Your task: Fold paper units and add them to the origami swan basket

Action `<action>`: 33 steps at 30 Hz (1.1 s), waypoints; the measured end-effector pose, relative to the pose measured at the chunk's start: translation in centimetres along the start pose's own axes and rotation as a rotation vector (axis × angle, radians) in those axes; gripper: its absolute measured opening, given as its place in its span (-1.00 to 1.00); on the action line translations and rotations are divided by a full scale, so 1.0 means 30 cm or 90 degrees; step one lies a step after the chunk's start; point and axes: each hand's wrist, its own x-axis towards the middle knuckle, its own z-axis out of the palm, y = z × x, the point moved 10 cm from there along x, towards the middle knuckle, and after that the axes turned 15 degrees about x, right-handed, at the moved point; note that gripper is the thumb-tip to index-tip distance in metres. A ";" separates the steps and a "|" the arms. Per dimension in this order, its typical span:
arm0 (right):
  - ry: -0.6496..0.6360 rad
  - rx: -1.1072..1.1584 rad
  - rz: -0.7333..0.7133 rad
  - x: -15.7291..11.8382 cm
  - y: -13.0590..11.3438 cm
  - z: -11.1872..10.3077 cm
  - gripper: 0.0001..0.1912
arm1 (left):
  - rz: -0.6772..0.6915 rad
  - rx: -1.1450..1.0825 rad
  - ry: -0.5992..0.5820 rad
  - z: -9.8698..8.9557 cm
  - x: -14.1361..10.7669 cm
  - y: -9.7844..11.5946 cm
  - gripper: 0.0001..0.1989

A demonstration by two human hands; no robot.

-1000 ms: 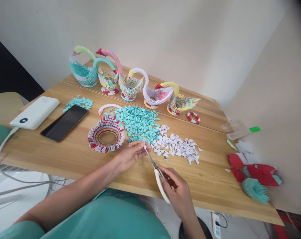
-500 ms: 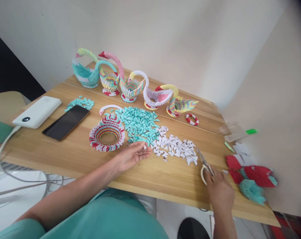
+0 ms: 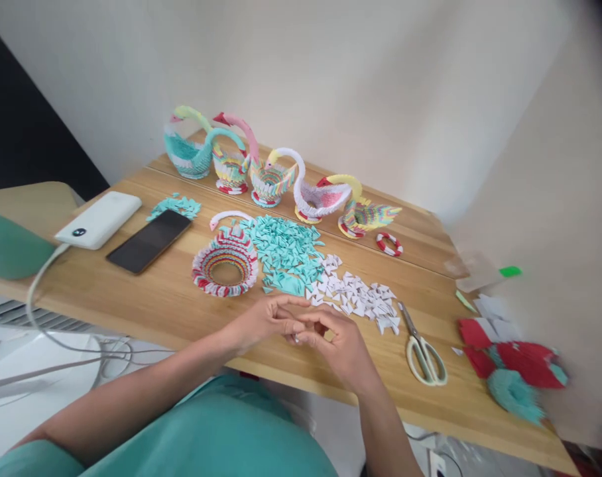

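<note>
The left hand point(image 3: 261, 322) and right hand point(image 3: 345, 344) jointly pinch a small white piece point(image 3: 296, 339), probably for control, eight o'clock from the white triangles point(image 3: 357, 293), with scissors point(image 3: 415, 334) at the hands' three o'clock, presumably freeing both.

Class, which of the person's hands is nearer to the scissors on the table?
Right. The right hand is to the left of the scissors, not touching them; the left hand is farther left.
</note>
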 end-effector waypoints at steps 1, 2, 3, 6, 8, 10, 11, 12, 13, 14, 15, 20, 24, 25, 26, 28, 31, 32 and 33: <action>-0.021 -0.010 0.004 0.005 0.006 0.024 -0.93 | 0.002 0.007 0.011 -0.014 -0.014 -0.004 -0.44; -0.038 -0.018 0.004 0.009 0.008 0.045 -0.96 | 0.001 0.012 0.025 -0.028 -0.029 -0.009 -0.44; -0.052 -0.022 -0.001 0.013 0.007 0.064 -0.96 | -0.002 0.014 0.041 -0.043 -0.045 -0.015 -0.45; -0.069 -0.013 -0.027 0.022 -0.016 0.113 -0.90 | -0.010 0.002 0.090 -0.080 -0.094 -0.028 -0.48; -0.072 0.006 -0.043 0.026 -0.032 0.142 -0.91 | -0.005 -0.008 0.120 -0.099 -0.125 -0.029 -0.49; -0.070 0.035 -0.057 0.029 -0.045 0.165 -0.91 | 0.001 -0.020 0.136 -0.112 -0.152 -0.028 -0.47; -0.066 0.053 -0.066 0.031 -0.051 0.173 -0.89 | 0.003 -0.027 0.140 -0.118 -0.164 -0.028 -0.46; -0.059 0.069 -0.076 0.033 -0.057 0.176 -0.86 | 0.005 -0.032 0.143 -0.123 -0.175 -0.027 -0.44; -0.048 0.082 -0.088 0.035 -0.064 0.176 -0.85 | 0.006 -0.039 0.144 -0.128 -0.185 -0.027 -0.43; -0.035 0.092 -0.100 0.037 -0.070 0.173 -0.85 | 0.008 -0.046 0.144 -0.134 -0.195 -0.026 -0.44; -0.019 0.098 -0.111 0.038 -0.075 0.168 -0.86 | 0.009 -0.054 0.145 -0.139 -0.205 -0.025 -0.47; 0.019 0.114 -0.115 0.046 -0.081 0.167 -0.89 | 0.043 -0.056 0.176 -0.178 -0.245 -0.003 -0.65; 0.035 0.166 -0.099 0.051 -0.073 0.179 -0.92 | 0.090 0.057 0.248 -0.210 -0.277 0.035 -0.75; 0.041 0.188 -0.087 0.051 -0.067 0.181 -0.92 | 0.105 0.106 0.274 -0.219 -0.288 0.051 -0.79; 0.042 0.214 -0.073 0.052 -0.059 0.186 -0.93 | 0.121 0.160 0.299 -0.226 -0.301 0.070 -0.83; 0.039 0.273 -0.033 0.051 -0.036 0.199 -0.92 | 0.160 0.268 0.327 -0.225 -0.324 0.115 -0.90; 0.042 0.358 0.032 0.050 0.008 0.224 -0.90 | 0.227 0.376 0.323 -0.205 -0.344 0.173 -0.95; 0.047 0.386 0.056 0.049 0.026 0.234 -0.88 | 0.245 0.393 0.321 -0.202 -0.348 0.185 -0.94; 0.055 0.414 0.080 0.049 0.045 0.245 -0.86 | 0.257 0.401 0.323 -0.202 -0.350 0.191 -0.93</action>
